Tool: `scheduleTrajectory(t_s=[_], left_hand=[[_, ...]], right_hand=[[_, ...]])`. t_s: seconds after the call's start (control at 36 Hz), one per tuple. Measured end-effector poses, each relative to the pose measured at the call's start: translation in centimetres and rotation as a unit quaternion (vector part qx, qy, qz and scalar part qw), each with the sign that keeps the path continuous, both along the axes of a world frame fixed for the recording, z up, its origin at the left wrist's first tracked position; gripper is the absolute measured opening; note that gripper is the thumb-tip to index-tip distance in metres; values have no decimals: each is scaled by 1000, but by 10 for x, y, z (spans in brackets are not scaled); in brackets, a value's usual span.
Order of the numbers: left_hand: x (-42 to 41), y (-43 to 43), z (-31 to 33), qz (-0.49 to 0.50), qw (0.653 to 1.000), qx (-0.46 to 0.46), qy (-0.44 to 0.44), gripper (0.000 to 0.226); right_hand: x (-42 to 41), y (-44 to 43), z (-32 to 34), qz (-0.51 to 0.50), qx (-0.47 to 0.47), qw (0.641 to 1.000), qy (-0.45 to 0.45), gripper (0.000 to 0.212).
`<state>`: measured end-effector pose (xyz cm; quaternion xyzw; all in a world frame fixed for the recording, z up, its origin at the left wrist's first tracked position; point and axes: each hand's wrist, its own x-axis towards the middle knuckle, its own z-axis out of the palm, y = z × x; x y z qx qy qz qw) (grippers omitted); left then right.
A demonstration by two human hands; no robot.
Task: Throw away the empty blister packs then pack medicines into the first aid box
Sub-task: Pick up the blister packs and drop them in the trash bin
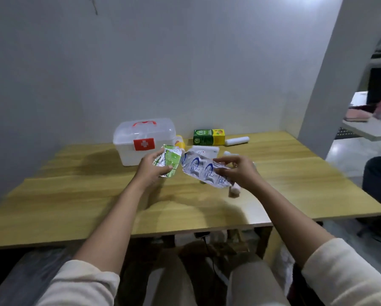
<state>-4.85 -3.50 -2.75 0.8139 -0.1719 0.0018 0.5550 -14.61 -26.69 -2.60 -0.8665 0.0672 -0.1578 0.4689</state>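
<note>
both blister packs in hand, none discarded yet.
i note left grip (151,167) closed on green pack (168,161), right grip (237,171) on blue-printed pack (201,171), above table (74,195); first aid box (144,140) shut, medicines unpacked.

The scene is dim and evenly lit, with a cool grey cast on the wall (185,62). Brighter light spills in at the upper right edge, blowing out near the white partition (321,85). Soft, diffuse shadows of the forearms fall on the wooden table (74,206), and a faint sheen shows on its surface. Wide-angle distortion bends the table edges and stretches the sleeves. The whole picture is slightly soft, blurriest at the far right.
</note>
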Motion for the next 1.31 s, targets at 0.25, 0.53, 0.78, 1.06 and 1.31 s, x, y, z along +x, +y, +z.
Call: scheduleTrajectory(t_s=[0.25,0.53,0.78,1.06,1.31], left_hand=[[-22,-142,44,-127,987,-87,-39,66],[-100,-339,28,-291,950,-115,-7,67],[-213,-472,-35,-443,895,-47,16,67],[-261,-510,-182,-475,871,98,81,67],[-242,-473,-309,-419,857,228,195,69]], right_hand=[[-61,-101,38,-194,52,973,-117,30],[-176,-227,17,-422,24,899,-117,30],[-290,-290,-50,-574,68,815,-47,32],[-321,-295,-194,-611,172,766,102,40],[-296,-272,-311,-571,245,745,240,45]])
